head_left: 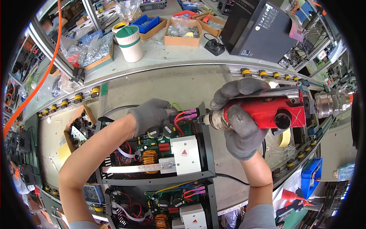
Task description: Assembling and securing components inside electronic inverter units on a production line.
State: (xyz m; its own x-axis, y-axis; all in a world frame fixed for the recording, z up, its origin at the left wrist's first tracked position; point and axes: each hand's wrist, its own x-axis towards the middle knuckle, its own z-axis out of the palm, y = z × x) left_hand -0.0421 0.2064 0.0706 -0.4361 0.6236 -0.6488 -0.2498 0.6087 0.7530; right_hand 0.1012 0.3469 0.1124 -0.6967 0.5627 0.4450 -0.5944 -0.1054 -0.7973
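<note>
My right hand (244,139), in a grey glove, is wrapped round a red pneumatic tool (263,113). The tool lies sideways, its nose pointing left at the black end panel of an open electronics unit (207,152). My gloved left hand (150,116) reaches over the unit's far side, fingers closed; what they grip is hidden. Just right of those fingertips are red wires with purple-sleeved ends (187,115), close to the tool's nose. Below them, a green circuit board (143,143) carries a copper coil (150,159) and a white cover plate (187,152).
A second open unit (160,181) sits nearer me. On the bench behind are a white canister with green lid (130,44), parts boxes (183,40) and a black computer case (253,32). Rollers (263,73) edge the line. An orange hose (51,63) hangs at left.
</note>
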